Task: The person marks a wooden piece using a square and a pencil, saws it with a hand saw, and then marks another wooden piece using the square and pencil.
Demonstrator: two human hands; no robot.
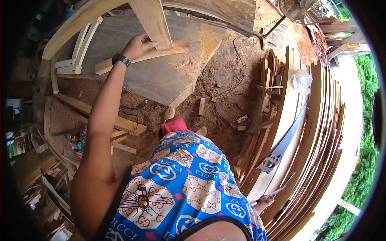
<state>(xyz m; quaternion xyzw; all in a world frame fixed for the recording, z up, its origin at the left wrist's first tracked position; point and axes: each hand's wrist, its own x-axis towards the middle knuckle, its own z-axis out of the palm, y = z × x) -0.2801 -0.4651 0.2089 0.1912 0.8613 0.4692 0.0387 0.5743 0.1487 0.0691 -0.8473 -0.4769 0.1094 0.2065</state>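
Observation:
My left hand is at the lower end of a wide wooden board, its fingers closed on the board's edge. Beneath that end, a narrower wood strip lies on a grey plywood sheet. At the lower right, my right hand is wrapped round the end of a thin metal tool, beside the stacked planks. A handsaw lies on the planks above that hand, not touched by it.
Long planks are stacked along the right. A clear plastic bag sits on them. A fan stands at the top right. Cables and wood offcuts lie on the sawdust-covered ground. Scrap wood is piled at the left.

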